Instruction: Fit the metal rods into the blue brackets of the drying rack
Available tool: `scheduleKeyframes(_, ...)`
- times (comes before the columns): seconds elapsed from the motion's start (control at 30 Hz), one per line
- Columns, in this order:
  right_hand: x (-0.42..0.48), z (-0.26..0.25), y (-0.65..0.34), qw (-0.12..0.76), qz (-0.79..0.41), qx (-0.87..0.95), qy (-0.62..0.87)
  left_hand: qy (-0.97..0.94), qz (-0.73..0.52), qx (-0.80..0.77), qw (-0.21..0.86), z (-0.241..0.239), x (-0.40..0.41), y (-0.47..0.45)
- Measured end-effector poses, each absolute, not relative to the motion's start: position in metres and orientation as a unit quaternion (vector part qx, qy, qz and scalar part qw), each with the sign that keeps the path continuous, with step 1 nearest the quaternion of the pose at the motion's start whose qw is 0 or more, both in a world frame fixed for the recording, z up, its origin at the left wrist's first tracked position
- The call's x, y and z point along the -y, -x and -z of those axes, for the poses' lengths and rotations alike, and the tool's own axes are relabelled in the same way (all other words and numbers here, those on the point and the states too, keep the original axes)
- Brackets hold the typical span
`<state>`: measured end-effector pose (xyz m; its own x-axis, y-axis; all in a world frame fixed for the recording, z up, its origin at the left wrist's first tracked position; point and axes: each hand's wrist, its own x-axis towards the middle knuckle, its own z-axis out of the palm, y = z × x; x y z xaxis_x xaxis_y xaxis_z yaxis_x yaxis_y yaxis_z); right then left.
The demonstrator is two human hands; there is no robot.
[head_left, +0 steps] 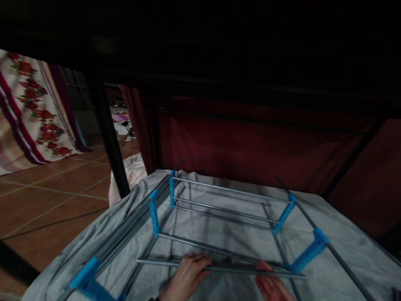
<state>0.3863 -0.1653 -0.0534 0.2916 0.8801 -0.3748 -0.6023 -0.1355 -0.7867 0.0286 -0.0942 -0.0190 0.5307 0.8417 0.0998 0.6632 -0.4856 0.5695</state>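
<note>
A metal rack frame of grey rods (219,209) joined by blue plastic connectors (153,213) lies on a grey cloth (341,242). My left hand (188,276) lies palm down over a loose bundle of grey rods (232,267) near the front, its fingers curled over them. My right hand (271,284) rests at the same bundle further right, fingers pressed along the rods. A second bundle of rods (125,234) lies along the frame's left side.
A dark red curtain (250,146) hangs behind the cloth under a dark overhead frame. A black post (109,142) stands at the left. Beyond it are a terracotta tile floor (46,192) and a floral blanket (28,108).
</note>
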Motion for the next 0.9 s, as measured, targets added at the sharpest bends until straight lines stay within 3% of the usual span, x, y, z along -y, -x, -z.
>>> scheduleKeyframes(0.23,0.188,0.034,-0.389,0.676,-0.472,0.093,0.558,-0.880,-0.191,-0.413,0.140,0.020,0.087,-0.023)
scheduleKeyframes(0.63,0.217,0.066,-0.393,0.699,-0.426,0.001,0.574,-0.879,-0.196,-0.427,-0.084,0.060,0.087,0.042)
scheduleKeyframes(0.9,0.219,0.060,-0.388,0.688,-0.411,0.005,0.598,-0.852,-0.205,-0.468,-0.118,0.070,0.105,0.040)
